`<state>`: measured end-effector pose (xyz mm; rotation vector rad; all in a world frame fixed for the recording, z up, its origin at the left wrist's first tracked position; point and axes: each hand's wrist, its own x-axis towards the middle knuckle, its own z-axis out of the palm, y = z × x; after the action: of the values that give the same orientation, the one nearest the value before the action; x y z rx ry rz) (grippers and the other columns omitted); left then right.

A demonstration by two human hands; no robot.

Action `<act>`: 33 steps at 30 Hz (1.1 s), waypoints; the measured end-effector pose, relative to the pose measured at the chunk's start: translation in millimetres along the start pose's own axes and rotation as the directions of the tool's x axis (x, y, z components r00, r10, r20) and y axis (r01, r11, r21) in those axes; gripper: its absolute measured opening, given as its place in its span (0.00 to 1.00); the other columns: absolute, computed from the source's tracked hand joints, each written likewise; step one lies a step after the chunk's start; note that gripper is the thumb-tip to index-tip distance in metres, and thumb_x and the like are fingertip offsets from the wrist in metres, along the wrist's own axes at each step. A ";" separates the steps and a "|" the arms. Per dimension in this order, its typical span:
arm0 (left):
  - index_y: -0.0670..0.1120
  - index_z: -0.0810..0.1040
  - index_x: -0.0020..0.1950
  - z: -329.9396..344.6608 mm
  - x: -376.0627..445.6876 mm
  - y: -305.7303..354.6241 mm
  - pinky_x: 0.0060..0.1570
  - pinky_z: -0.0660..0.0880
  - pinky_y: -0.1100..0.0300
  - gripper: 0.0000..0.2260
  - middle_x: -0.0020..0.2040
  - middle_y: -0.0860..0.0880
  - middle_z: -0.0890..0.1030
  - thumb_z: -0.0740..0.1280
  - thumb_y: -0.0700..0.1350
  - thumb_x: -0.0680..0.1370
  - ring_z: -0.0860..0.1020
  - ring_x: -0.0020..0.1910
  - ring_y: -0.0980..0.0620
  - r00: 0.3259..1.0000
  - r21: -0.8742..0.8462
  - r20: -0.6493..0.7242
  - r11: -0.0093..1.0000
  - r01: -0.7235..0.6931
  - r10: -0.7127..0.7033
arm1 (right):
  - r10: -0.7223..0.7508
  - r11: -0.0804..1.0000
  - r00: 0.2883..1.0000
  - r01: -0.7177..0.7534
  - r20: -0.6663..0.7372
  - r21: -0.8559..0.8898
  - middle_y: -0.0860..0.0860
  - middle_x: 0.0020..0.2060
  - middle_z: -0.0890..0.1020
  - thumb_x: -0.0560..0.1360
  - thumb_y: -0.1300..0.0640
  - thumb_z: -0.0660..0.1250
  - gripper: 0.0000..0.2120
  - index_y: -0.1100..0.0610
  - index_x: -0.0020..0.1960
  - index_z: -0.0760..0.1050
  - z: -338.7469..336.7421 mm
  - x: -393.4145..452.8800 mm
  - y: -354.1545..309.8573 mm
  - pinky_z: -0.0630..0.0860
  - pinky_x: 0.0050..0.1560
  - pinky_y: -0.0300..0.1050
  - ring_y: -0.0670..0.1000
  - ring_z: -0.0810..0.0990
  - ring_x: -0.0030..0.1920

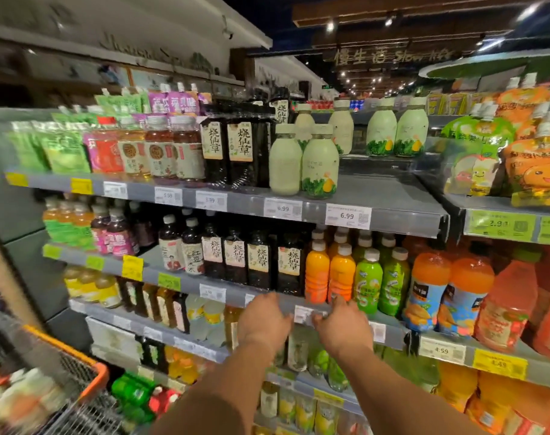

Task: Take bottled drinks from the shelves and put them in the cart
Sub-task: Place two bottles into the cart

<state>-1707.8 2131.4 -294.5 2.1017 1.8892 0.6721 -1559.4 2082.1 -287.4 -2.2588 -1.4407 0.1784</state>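
**Both hands up at the second shelf, nothing gripped yet**

Left hand [262,318] and right hand [342,324] are both raised in front of the shelf edge [393,331], backs toward the camera. Fingers reach forward, loosely bent, no bottle in either. The right fingertips sit at the price-tag strip, touching it or just shy; I can't tell which.

Nearest target: the orange bottles [317,271] standing upright on that shelf, just above and beyond the right hand. Long axis is vertical, caps up. Green bottles [368,282] stand touching them on the right, dark labelled bottles [288,265] on the left, directly above the left hand. So the right hand is nearer to the orange ones, the left nearer to the dark ones.

My read: the next move is up and forward over the shelf lip, wrapping a bottle body from the front. The rows are packed tight, so a neighbour could tip as one comes out.

Cart [79,368] is low on my left, orange rim, wire basket, some blurred goods already inside. It's well apart from both hands, and the left hand has the shorter swing to it.
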 end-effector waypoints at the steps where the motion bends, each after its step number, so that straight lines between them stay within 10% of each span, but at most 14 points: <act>1: 0.51 0.77 0.63 -12.9 -5.3 -16.1 0.52 0.78 0.54 0.17 0.58 0.49 0.81 0.66 0.56 0.77 0.80 0.55 0.46 1.000 0.042 -0.011 0.999 0.028 -0.028 | -0.053 0.998 0.998 0.054 0.033 -0.028 0.55 0.58 0.77 0.75 0.42 0.63 0.21 0.55 0.61 0.72 2.3 -4.4 -10.2 0.74 0.55 0.51 0.59 0.75 0.59; 8: 0.50 0.77 0.61 -102.7 -102.5 -149.7 0.56 0.78 0.50 0.16 0.58 0.47 0.81 0.66 0.55 0.75 0.79 0.58 0.44 0.925 0.201 -0.039 0.904 0.377 -0.377 | -0.353 0.927 0.884 0.375 0.306 -0.014 0.55 0.58 0.79 0.74 0.40 0.65 0.23 0.54 0.60 0.73 36.9 -65.6 -94.3 0.75 0.48 0.47 0.58 0.79 0.55; 16: 0.49 0.78 0.59 -173.8 -241.9 -288.8 0.51 0.79 0.53 0.18 0.50 0.47 0.82 0.67 0.56 0.74 0.80 0.49 0.44 0.655 0.114 -0.147 0.645 0.756 -0.742 | -0.723 0.640 0.498 0.744 0.480 0.192 0.52 0.46 0.79 0.72 0.41 0.68 0.16 0.53 0.49 0.71 98.7 -198.1 -221.5 0.76 0.46 0.46 0.55 0.80 0.48; 22: 0.52 0.81 0.54 -196.1 -267.0 -363.8 0.45 0.79 0.55 0.15 0.48 0.50 0.84 0.68 0.58 0.71 0.80 0.44 0.46 0.526 0.015 -0.200 0.535 0.845 -0.826 | -0.780 0.532 0.350 0.808 0.519 0.255 0.53 0.41 0.74 0.73 0.43 0.67 0.16 0.55 0.42 0.68 148.3 -246.3 -298.8 0.75 0.43 0.49 0.58 0.80 0.49; 33: 0.51 0.79 0.63 -184.6 -193.4 -472.2 0.49 0.79 0.54 0.18 0.54 0.46 0.83 0.70 0.54 0.74 0.81 0.51 0.45 0.526 -0.024 -0.103 0.531 0.847 -0.844 | -0.701 0.627 0.366 0.726 0.612 0.283 0.52 0.43 0.79 0.71 0.39 0.69 0.20 0.54 0.49 0.70 263.3 -226.6 -398.1 0.75 0.43 0.47 0.54 0.78 0.44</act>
<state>-2221.1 1983.1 -389.2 0.8655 2.6163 0.4851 -2079.9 2101.0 -376.5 -1.3474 -2.7084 0.7569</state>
